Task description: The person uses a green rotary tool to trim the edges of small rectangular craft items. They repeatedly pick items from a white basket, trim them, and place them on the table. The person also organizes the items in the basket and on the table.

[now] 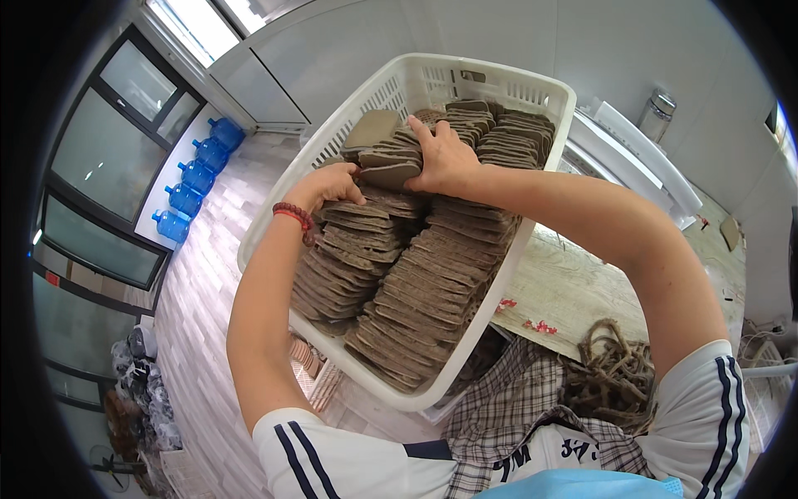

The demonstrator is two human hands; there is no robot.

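Observation:
A white plastic basket [509,314] with slotted walls holds rows of flat, rounded grey-brown pads [440,270] packed on edge; I cannot tell exactly what they are. Toward the far left of the basket lies a small bunch of pads [391,158] with smoother, olive-brown faces. My right hand [446,158] spans the right side of this bunch, thumb and fingers spread around its edges. On its left side, my left hand [332,185] has its fingers curled against the same bunch. A red bead bracelet [295,214] circles my left wrist.
A wooden-topped table [586,287] stands at the right, with red scraps [539,326] and a heap of thick brown cord [611,374]. Beyond it are a glass flask [657,115] and a white appliance [640,162]. Blue water bottles [198,177] line the left wall.

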